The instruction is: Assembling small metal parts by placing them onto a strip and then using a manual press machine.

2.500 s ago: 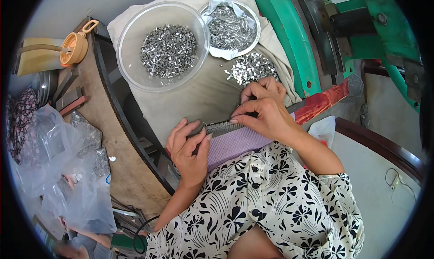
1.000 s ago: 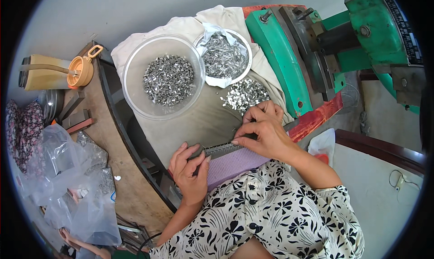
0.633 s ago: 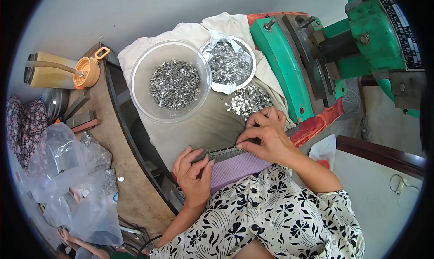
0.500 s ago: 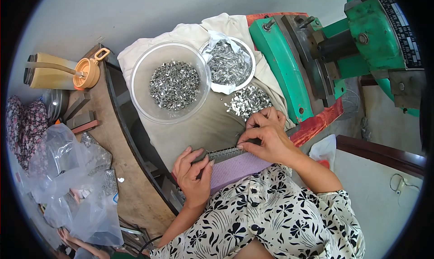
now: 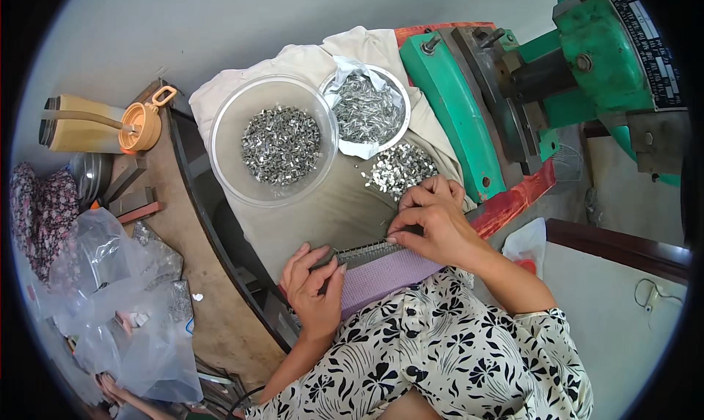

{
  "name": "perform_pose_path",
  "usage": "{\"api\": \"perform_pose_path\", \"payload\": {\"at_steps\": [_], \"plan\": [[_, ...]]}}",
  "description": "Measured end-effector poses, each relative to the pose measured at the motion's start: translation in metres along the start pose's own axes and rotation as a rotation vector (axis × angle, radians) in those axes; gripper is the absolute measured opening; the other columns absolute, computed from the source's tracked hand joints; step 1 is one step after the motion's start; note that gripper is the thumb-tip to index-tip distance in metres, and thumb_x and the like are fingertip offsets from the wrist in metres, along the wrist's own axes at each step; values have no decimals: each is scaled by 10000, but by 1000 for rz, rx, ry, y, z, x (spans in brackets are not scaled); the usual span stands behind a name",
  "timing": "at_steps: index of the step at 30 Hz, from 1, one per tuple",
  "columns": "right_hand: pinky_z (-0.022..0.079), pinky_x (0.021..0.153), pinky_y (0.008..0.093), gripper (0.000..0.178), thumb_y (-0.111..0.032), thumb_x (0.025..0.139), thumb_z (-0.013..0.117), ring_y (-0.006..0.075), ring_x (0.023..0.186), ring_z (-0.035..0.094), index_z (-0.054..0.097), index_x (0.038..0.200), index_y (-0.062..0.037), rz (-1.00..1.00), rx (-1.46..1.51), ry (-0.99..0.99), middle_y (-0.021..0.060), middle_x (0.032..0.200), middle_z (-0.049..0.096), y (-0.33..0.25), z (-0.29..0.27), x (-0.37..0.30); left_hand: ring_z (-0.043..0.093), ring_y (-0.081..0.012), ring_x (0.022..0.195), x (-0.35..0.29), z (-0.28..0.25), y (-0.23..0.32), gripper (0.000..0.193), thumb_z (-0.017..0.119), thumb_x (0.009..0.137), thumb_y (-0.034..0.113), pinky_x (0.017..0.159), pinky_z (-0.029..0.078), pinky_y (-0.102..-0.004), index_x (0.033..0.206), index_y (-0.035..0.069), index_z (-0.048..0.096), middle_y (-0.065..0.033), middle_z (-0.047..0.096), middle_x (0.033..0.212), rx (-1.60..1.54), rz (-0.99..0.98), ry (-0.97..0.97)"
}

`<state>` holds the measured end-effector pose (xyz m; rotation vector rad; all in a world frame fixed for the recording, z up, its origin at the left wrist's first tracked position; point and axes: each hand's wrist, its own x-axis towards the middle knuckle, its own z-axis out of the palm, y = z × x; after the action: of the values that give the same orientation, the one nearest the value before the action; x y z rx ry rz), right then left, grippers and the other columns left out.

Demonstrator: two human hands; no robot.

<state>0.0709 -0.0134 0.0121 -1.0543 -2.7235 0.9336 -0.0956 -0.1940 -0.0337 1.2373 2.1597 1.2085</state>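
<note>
My left hand grips the left end of a long metal strip lined with small metal pieces, which rests across a purple cloth at my lap. My right hand pinches at the strip's right end, fingertips pressed on the row. Just beyond that hand lies a loose pile of small metal pieces on a beige cloth.
A clear plastic bowl and a smaller lined bowl, both holding metal pieces, stand beyond the pile. A green press machine rises at the right. A yellow jug and clear plastic bags lie left.
The view has shifted, with the bowls and machine drifting right and down in the picture. Both hands stay on the strip; the right hand's fingers have crept slightly along it.
</note>
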Motion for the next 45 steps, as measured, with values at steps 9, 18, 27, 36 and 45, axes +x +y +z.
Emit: {"api": "perform_pose_path", "payload": {"at_steps": [9,18,27,36,45], "plan": [[246,961,449,149,-329,717,839,219,1053,465,792,799,-213,11,13,4,-54,903,568,-6,1,2,576,-305,1209,0,1,0,138,803,758,78,1037,362,-403,886,89,753,-44,699,1122,-20,2,6],[283,972,454,137,-239,720,830,243,1092,494,776,843,-208,-163,53,84,-69,994,626,-3,-10,-10,578,-307,1208,-2,1,0,137,803,753,76,1030,369,-402,880,83,753,-44,701,1120,-10,-1,12],[300,984,423,101,-203,699,744,210,1139,502,706,788,-173,-321,-202,131,-65,1078,611,-14,6,-16,568,-344,1219,-1,-1,0,190,803,740,22,1043,399,-438,920,45,746,-82,695,1133,12,12,-15],[317,941,430,134,-197,683,794,244,1083,516,710,787,-190,-259,-191,181,-59,1042,637,-13,-7,-9,571,-340,1220,1,0,-1,184,802,749,21,1042,399,-426,922,48,745,-83,698,1134,13,22,-5],[377,914,400,160,-154,702,793,195,960,569,768,860,-162,-316,-166,178,-23,913,605,10,3,16,571,-339,1223,-2,-1,3,180,795,755,8,1049,395,-424,925,42,745,-83,701,1135,31,22,-6]]}}
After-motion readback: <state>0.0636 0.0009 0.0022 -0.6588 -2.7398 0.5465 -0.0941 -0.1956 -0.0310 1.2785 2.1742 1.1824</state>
